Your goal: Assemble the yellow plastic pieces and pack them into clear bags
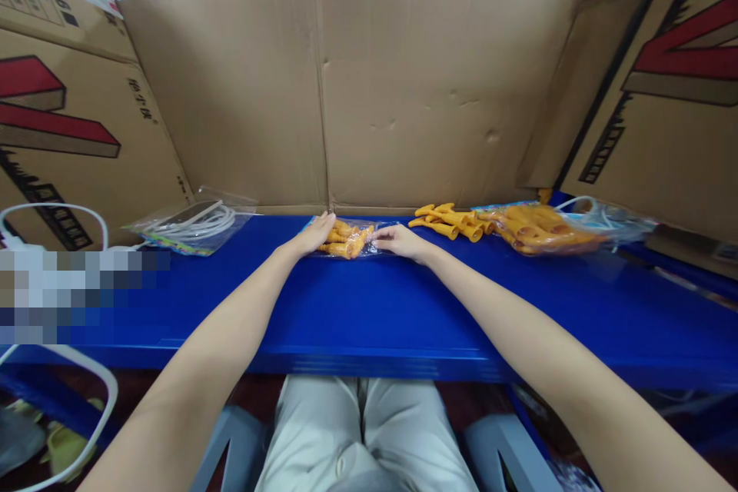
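Note:
A clear plastic bag (pixel 374 244) with several orange, horn-shaped plastic pieces (pixel 346 238) inside lies flat on the blue table, straight ahead of me. My left hand (pixel 314 236) rests on the bag's left end, its fingers stretched out over the orange pieces. At the opposite end, my right hand (pixel 402 241) has thumb and fingers pinched together on the bag's loose plastic edge. Just right of that hand lie loose orange horn-shaped pieces (pixel 455 223), with flared open ends towards me.
Another filled bag of orange pieces (pixel 542 229) lies farther right, beside a bag with white cable (pixel 593 215). On the left is a bag of coiled white tubing or cable (pixel 201 224). Cardboard walls (pixel 438 92) enclose the back and sides of the blue table (pixel 369 315).

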`<state>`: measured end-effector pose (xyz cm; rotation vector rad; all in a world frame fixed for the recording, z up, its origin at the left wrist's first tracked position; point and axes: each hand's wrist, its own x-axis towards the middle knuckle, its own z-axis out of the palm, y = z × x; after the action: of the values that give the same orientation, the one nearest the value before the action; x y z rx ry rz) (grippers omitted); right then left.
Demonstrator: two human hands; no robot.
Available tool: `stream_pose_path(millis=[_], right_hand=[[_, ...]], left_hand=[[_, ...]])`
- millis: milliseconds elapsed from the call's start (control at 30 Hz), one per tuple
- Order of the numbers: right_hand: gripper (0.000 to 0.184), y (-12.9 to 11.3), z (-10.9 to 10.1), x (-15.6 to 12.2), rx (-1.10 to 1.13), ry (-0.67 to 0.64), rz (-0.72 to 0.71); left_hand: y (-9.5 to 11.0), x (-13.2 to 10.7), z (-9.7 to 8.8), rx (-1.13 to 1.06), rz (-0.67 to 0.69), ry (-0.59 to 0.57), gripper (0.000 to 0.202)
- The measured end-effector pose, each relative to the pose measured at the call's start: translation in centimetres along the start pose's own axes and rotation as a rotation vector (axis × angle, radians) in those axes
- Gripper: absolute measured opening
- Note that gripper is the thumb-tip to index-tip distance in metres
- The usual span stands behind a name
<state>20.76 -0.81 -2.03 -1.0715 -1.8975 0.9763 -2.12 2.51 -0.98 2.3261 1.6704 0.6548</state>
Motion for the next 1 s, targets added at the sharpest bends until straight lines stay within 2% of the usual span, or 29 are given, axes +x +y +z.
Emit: stream_pose_path(millis=[67, 200, 267, 367, 433, 567, 633, 833, 900, 1000], right_hand=[[0.019, -0.2, 0.1, 0.0, -0.044, 0.0, -0.003], [0.02, -0.8, -0.8, 0.4, -0.241, 0.11, -0.018], [0.021, -0.8, -2.0, 0.3, -0.444, 0.227, 0.013], [0.02, -0.5, -4.5, -0.3, -0.822, 0.478, 0.131], [0.02, 0.0, -6.1, -1.0, -0.982, 0.561, 0.227], [0.023, 1.2, -7.7, -1.9, -1.052, 0.49, 0.433], [0.022, 1.6, -7.9, -1.7, -1.01, 0.44, 0.461], [0.034, 2.1, -7.2, 0.0, -0.598, 0.232, 0.325], [0.035, 2.3, -6.8, 0.1, -0.609, 0.194, 0.241], [0.044, 2.8, -6.2, -0.1, -0.791, 0.172, 0.087]], left_hand=[[0.7, -0.5, -0.4, 0.077, -0.049, -0.037, 0.066], [1.9, -1.2, -0.8, 0.209, -0.001, -0.113, 0.062], [2.1, -1.3, -0.7, 0.246, 0.0, -0.152, 0.062], [2.0, -1.2, -0.4, 0.247, -0.013, -0.16, 0.061], [1.9, -1.1, -0.4, 0.23, -0.019, -0.144, 0.061], [1.5, -1.1, -0.4, 0.211, -0.031, -0.111, 0.059], [1.3, -1.2, -0.5, 0.205, -0.034, -0.099, 0.059], [1.2, -1.1, -0.4, 0.191, -0.008, -0.067, 0.061], [1.2, -1.0, -0.3, 0.18, 0.0, -0.068, 0.062], [1.3, -0.8, -0.2, 0.157, -0.001, -0.077, 0.063]])
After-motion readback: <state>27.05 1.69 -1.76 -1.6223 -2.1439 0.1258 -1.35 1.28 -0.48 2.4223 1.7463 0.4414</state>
